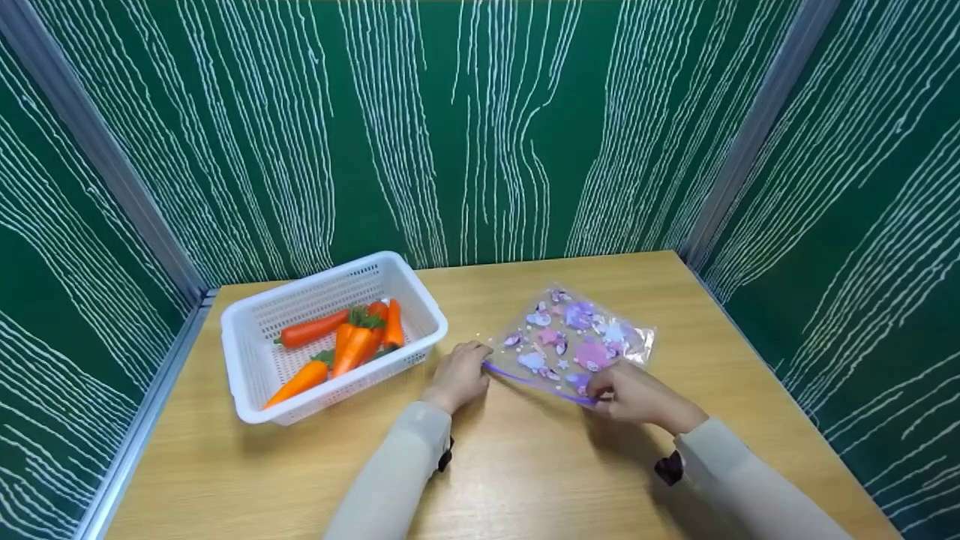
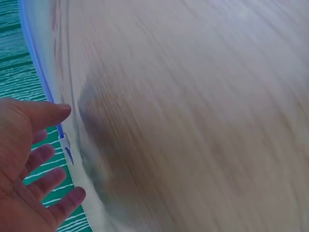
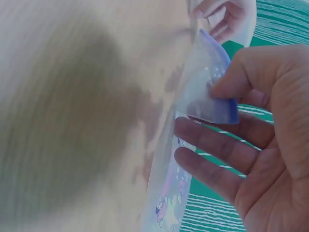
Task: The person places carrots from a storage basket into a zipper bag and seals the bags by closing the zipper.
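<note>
A clear zip bag [image 1: 553,341] printed with purple and pink cartoon figures lies over the table, its purple zip edge toward the person. My left hand [image 1: 459,375] is at the left end of that edge. In the left wrist view, the thumb [image 2: 58,112] crosses the zip strip [image 2: 41,72] just above a small slider [image 2: 65,143], with the other fingers loosely spread behind. At the opposite end, my right hand [image 1: 634,394] pinches the bag's corner between thumb and forefinger. Its remaining fingers [image 3: 212,140] extend loosely below the corner in the right wrist view.
Left of the bag stands a white perforated basket [image 1: 238,360] holding several vegetables, among them an orange carrot [image 1: 300,382] and a redder carrot [image 1: 315,328]. The wooden table [image 1: 525,480] is bounded by green walls [image 1: 495,150] with white wavy lines and metal corner posts.
</note>
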The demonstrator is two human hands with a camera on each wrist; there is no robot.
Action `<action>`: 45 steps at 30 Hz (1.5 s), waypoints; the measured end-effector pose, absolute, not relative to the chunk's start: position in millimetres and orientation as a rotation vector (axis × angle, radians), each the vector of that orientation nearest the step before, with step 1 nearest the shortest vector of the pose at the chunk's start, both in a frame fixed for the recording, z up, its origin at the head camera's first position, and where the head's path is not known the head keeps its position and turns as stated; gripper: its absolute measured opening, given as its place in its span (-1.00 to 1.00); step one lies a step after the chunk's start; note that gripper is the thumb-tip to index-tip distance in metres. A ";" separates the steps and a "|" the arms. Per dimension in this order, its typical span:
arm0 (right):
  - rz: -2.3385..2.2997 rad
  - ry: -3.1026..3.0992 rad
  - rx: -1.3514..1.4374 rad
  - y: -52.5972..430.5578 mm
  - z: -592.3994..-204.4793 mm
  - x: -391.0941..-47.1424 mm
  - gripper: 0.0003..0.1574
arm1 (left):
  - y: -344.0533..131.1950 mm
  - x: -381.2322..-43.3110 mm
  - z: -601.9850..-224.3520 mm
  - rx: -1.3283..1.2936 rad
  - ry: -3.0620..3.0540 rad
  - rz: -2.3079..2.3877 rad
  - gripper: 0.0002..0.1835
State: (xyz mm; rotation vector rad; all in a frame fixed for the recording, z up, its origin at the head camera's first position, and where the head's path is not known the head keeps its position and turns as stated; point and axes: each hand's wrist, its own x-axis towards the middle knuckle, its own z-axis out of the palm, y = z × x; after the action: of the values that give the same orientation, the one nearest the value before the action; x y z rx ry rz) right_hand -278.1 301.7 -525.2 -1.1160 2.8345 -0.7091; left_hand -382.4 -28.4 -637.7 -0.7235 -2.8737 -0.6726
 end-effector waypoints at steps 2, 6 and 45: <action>-0.760 2.848 -1.118 304.0 -522.6 -279.2 -0.85 | -27.8 -384.1 -639.7 -0.729 -2.871 -0.632 -0.44; -0.835 2.852 -0.998 309.0 -516.1 -280.0 -0.87 | -27.8 -383.3 -639.8 -0.738 -2.869 -0.602 -0.49; -1.096 2.842 -0.703 315.8 -496.4 -281.3 -0.94 | -25.8 -335.6 -554.3 -0.742 -2.760 -0.737 -0.84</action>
State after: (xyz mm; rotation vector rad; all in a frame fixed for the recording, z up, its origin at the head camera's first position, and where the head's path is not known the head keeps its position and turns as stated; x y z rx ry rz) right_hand -281.3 315.8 -496.4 -0.7034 2.8417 -1.0959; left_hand -335.6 -25.8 -554.3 -0.7421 -2.7596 -0.7374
